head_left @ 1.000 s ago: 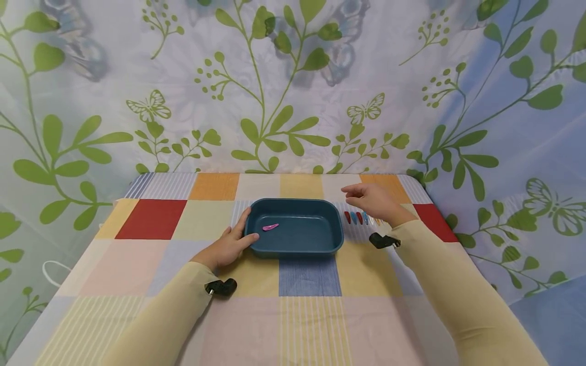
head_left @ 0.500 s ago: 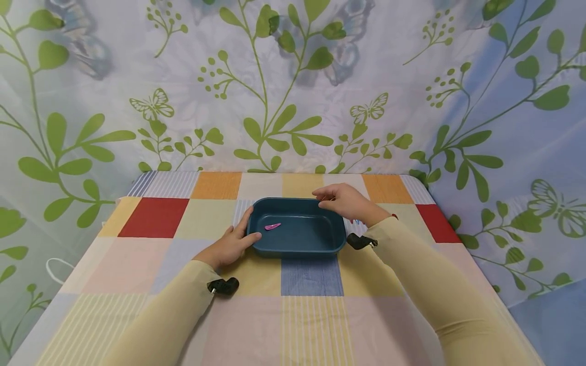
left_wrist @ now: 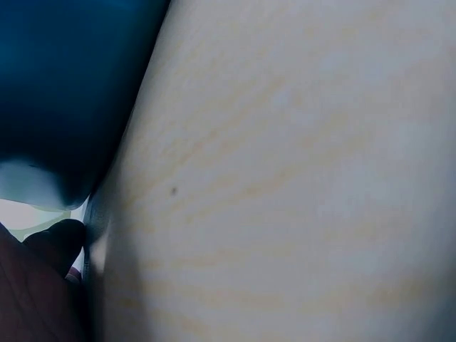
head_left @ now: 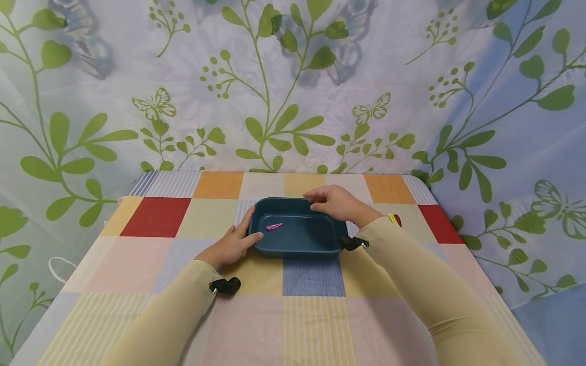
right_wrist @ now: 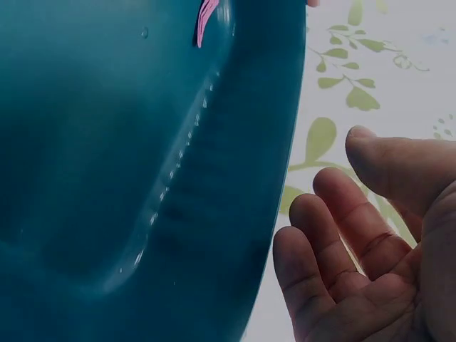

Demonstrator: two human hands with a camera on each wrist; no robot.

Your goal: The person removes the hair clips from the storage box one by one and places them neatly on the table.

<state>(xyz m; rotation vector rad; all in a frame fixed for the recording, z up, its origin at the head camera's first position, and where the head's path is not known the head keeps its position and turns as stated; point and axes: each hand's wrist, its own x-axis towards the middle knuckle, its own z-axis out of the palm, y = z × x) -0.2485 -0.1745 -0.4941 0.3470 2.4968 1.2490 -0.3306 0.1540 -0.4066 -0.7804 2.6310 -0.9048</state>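
A dark blue rectangular tray (head_left: pixel 297 253) stands on the table, with a pink hair clip (head_left: pixel 274 226) lying inside toward its left. My left hand (head_left: pixel 229 247) rests against the tray's left side, fingers extended along the wall and thumb by the near corner. In the left wrist view, part of that hand (left_wrist: pixel 43 285) shows below the tray (left_wrist: pixel 64 85). Over the far right part of the tray hovers my right hand (head_left: pixel 338 202). The right wrist view shows its thumb apart from the loosely bent fingers (right_wrist: pixel 303 263), with nothing between them.
A yellow hair clip (head_left: pixel 392 218) and a red hair clip (head_left: pixel 398 220) lie on the patchwork tablecloth (head_left: pixel 311 325) right of the tray, beside my right sleeve (head_left: pixel 421 274). That forearm covers the other clips there. A leaf-patterned curtain (head_left: pixel 192 76) hangs behind the table.
My right hand has moved left from above the row of hair clips to over the tray, its forearm now covering most of the row. My left hand has stayed at the tray's side.
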